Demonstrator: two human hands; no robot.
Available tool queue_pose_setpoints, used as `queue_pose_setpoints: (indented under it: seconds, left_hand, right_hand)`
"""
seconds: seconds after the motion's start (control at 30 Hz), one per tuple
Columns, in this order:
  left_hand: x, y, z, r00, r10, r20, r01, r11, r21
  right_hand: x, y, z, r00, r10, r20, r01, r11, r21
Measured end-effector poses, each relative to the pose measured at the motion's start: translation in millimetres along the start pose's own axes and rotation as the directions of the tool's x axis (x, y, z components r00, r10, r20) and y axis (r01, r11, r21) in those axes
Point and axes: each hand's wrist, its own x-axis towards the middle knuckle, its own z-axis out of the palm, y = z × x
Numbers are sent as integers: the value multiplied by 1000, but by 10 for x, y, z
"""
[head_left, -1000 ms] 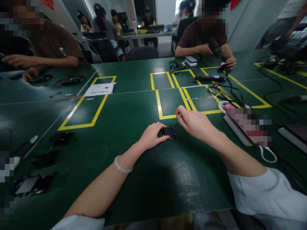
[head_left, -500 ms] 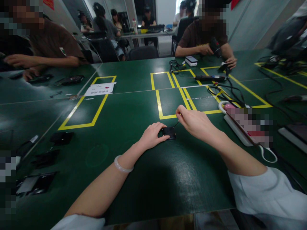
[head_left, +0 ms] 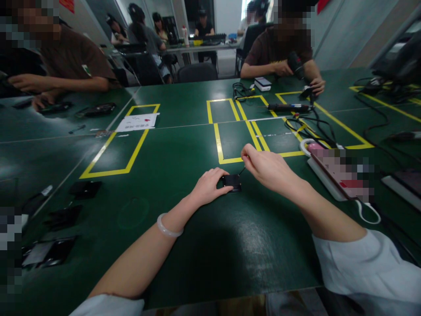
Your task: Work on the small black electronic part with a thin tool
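Observation:
A small black rectangular part (head_left: 233, 181) with bright dots at its corners lies on the green table (head_left: 184, 245). My left hand (head_left: 209, 187) steadies it from the left, thumb along the near edge and fingers along the far side. My right hand (head_left: 268, 167) is closed in a pinch above and to the right. From that pinch a thin dark rod-like tool (head_left: 242, 171) slants down to the part's far right corner. The tool's upper end is hidden in my fingers, so its exact kind does not show.
On the left lie several black pieces (head_left: 84, 189). To the right are a pink phone case (head_left: 338, 173) with a white strap, cables (head_left: 324, 127) and a black pen-like tool (head_left: 287, 107). A co-worker opposite holds a power drill (head_left: 296, 66). Yellow tape (head_left: 217, 145) marks rectangles.

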Motion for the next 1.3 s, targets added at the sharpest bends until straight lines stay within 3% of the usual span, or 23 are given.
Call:
queue_pose_setpoints:
  seconds: [0.23,1.03,1.3]
  left_hand:
    - [0,18,-20,1000,-8,6,8,1000,-1]
    - [1,19,-14,1000,-7,2,7,1000,-8]
    - [-1,29,-18,1000,-9,16,9,1000,1]
  right_hand:
    - [27,-3,15,1000,13,16,-12,998,-57]
    - [6,2,25,999,-26,-34,27,999,20]
    - [26,24,72,999,-15,-37,13,999,-34]
